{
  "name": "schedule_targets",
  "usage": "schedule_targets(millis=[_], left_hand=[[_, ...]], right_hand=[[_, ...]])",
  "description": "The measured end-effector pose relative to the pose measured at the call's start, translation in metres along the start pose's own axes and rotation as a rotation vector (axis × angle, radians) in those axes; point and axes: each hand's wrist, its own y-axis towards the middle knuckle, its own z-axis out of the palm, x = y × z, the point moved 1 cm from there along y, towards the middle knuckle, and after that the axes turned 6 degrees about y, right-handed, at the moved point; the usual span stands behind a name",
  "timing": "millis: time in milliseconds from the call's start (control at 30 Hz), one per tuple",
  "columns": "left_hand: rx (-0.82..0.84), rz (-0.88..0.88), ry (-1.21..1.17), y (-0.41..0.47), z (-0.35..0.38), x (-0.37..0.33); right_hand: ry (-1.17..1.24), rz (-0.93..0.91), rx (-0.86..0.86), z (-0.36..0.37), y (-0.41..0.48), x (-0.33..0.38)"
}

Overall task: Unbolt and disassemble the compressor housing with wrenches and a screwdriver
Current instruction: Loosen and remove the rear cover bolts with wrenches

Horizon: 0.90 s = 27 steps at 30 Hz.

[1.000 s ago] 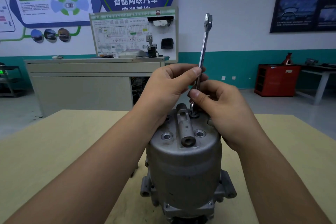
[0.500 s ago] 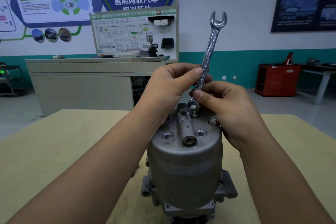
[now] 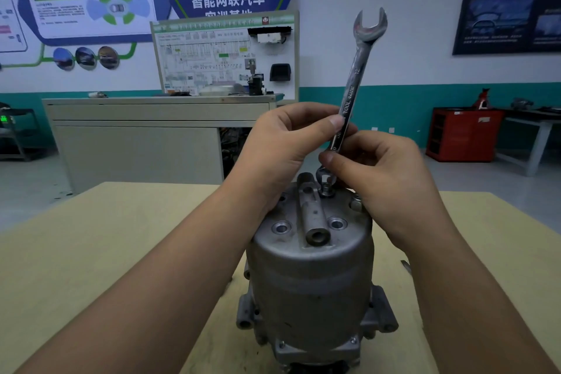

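Spun wrench (image 3: 353, 85) since 1 s ago; open end now face-on. Stood upright on worktop (image 3: 91, 252): compressor housing (image 3: 306, 288). Pinched wrench shank w/ left hand (image 3: 282, 149) above, right hand (image 3: 385, 179) below; lower end on bolt (image 3: 326, 190) atop housing.

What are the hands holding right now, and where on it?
Both hold the wrench by its lower shaft: the left hand pinches higher, the right hand just above the end on a bolt atop the compressor housing.
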Motion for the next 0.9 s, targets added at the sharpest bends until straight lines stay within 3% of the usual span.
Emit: schedule_targets(millis=[900], left_hand=[[0.063, 0.056, 0.083, -0.001, 0.002, 0.000]], right_hand=[[-0.193, -0.037, -0.015, 0.001, -0.004, 0.008]])
